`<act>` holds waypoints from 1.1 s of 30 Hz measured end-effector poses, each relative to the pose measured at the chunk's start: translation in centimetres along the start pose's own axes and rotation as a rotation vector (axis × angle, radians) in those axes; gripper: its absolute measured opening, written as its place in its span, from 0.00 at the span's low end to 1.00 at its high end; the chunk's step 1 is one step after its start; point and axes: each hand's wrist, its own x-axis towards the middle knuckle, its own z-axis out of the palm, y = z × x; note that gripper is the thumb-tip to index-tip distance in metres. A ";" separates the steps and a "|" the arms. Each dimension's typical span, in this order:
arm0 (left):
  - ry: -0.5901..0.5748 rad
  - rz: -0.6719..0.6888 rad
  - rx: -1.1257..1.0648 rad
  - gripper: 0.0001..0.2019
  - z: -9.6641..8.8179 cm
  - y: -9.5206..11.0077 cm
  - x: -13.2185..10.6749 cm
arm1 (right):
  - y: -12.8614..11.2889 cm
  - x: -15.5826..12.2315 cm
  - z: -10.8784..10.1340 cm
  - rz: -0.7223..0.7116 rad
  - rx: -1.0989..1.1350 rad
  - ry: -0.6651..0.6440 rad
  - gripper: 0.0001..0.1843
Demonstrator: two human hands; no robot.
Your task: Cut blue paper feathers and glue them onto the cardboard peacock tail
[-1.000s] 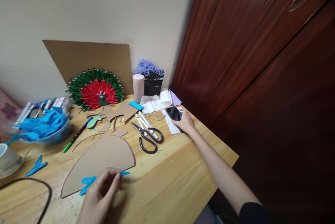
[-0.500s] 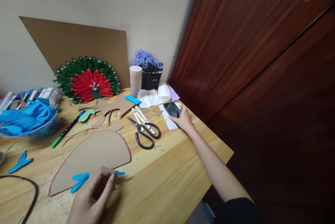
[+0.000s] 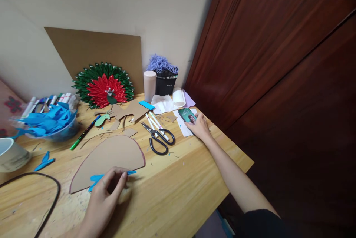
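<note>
My left hand point(image 3: 108, 189) is closed in a pinch on a small blue folded strip point(image 3: 132, 172), its tip poking out past the fingers. Beside that hand, blue petal-shaped pieces point(image 3: 96, 178) lie over the straight lower edge of a fan-shaped cardboard point(image 3: 108, 156) with a purple-marked rim; whether they join the pinched strip is hidden. At the table's right side, my right hand point(image 3: 200, 126) grips the edges of a smartphone point(image 3: 187, 115), whose screen is lit. White paper point(image 3: 184, 129) lies beneath the phone. Black-handled scissors point(image 3: 160, 138) rest open between the hands.
A bowl of blue pieces point(image 3: 52, 123), a cup point(image 3: 12, 154) and a black cable point(image 3: 57, 197) are at left. Behind are cardboard scraps point(image 3: 129, 111), markers point(image 3: 157, 121), a green-and-red fan ornament point(image 3: 107, 89), a pale bottle point(image 3: 150, 86) and a tissue roll point(image 3: 178, 97). Dark wooden panelling point(image 3: 267, 63) borders the right.
The phone's screen has gone from dark to lit. The view has shifted, so the table's things appear farther right. Both hands keep their holds.
</note>
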 end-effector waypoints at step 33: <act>0.280 -0.095 -0.370 0.16 -9.2 -4.2 0.6 | -19.8 -12.1 7.0 -0.608 0.393 -0.518 0.15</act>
